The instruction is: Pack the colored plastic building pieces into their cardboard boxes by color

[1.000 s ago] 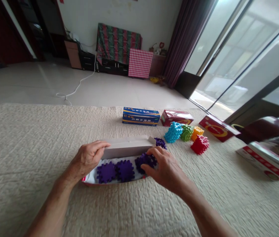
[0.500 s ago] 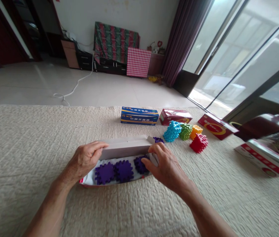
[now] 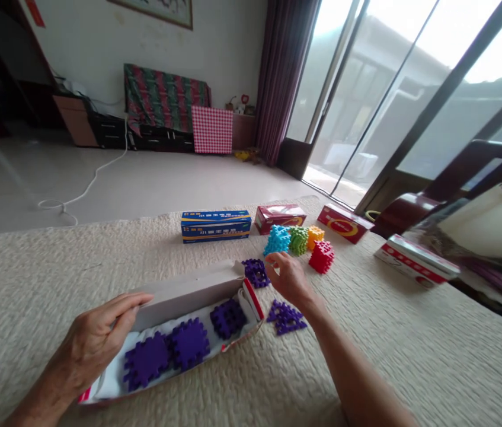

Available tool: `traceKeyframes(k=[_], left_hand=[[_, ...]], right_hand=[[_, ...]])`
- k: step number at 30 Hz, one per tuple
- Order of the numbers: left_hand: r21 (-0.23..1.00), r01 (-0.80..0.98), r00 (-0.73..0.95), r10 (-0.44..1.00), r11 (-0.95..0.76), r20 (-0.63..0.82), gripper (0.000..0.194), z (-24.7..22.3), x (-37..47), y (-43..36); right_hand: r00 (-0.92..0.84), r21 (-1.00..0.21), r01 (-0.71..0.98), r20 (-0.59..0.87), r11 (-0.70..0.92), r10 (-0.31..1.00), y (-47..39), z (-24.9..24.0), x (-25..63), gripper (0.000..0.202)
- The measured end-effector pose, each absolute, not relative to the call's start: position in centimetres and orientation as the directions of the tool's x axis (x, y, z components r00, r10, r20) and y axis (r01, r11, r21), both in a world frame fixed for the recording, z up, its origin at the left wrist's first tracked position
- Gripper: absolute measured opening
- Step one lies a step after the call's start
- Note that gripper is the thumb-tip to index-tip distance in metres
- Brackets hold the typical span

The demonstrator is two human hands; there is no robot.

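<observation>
A long cardboard box [image 3: 254, 300] with red edges lies open before me, its pale lid [image 3: 201, 279] raised at the back. Inside, on white padding, lie two solid purple notched squares [image 3: 148, 359] and, towards the right end, a purple piece with holes [image 3: 228, 318]. My left hand [image 3: 99, 332] grips the lid's left part between fingers and thumb. Past the box's right end, my right hand [image 3: 290, 277] hovers with thumb and fingers apart, holding nothing. Close to its fingertips is a purple openwork piece [image 3: 255, 273]. Another purple piece, triangular with holes [image 3: 286, 317], lies below that wrist.
Notched cubes in blue [image 3: 276, 240], green [image 3: 299, 240], orange [image 3: 316, 238] and red [image 3: 322, 256] stand beyond my right hand. Behind are a blue box [image 3: 216, 227] and two red boxes [image 3: 280, 218]. A red-and-white box [image 3: 417, 261] sits at the right edge.
My right hand has left the box and moved out past its right end. The view has turned right, and the triangular purple piece now shows. My left hand stays at the lid.
</observation>
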State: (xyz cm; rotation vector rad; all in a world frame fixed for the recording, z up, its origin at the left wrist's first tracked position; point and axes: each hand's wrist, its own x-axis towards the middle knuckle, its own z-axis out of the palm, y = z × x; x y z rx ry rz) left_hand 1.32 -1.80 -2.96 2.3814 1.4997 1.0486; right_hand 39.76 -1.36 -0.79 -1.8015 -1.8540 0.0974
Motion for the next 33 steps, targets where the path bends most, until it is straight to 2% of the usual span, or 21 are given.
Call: traceKeyframes(k=[3,8,15,22,28,33], left_hand=[[0.449,0.745,0.260,0.835,-0.492,0.485,0.028,-2.5,1.5,-1.9],[0.452,0.746,0.252,0.836,-0.489,0.488,0.028,-2.3,1.7,-2.0],[0.460,0.752,0.258,0.852,-0.473,0.455,0.028,-2.8,1.3,-1.9],[0.487,0.750,0.247,0.873,-0.447,0.421,0.029,-2.1,1.6,-2.3],[0.541,0.742,0.210,0.904,-0.396,0.373,0.032,-1.5,2.2,-2.7],[0.578,0.727,0.199,0.920,-0.370,0.338,0.034,-1.0,2.6,-3.0]], right_hand=[[0.031,-0.424,0.900,0.289,0.099,0.957,-0.8,-2.4,39.6,0.023],[-0.054,-0.430,0.884,0.301,0.186,0.952,-0.2,-3.9,39.1,0.031],[0.118,-0.375,0.927,0.281,-0.004,0.952,0.6,-4.6,37.7,0.033],[0.112,-0.382,0.924,0.283,0.005,0.953,1.1,-5.1,37.2,0.019],[0.126,-0.468,0.876,0.451,0.114,0.884,1.2,-4.6,38.1,0.017],[0.072,-0.490,0.823,0.594,0.289,0.802,-1.0,-0.2,37.6,0.015]])
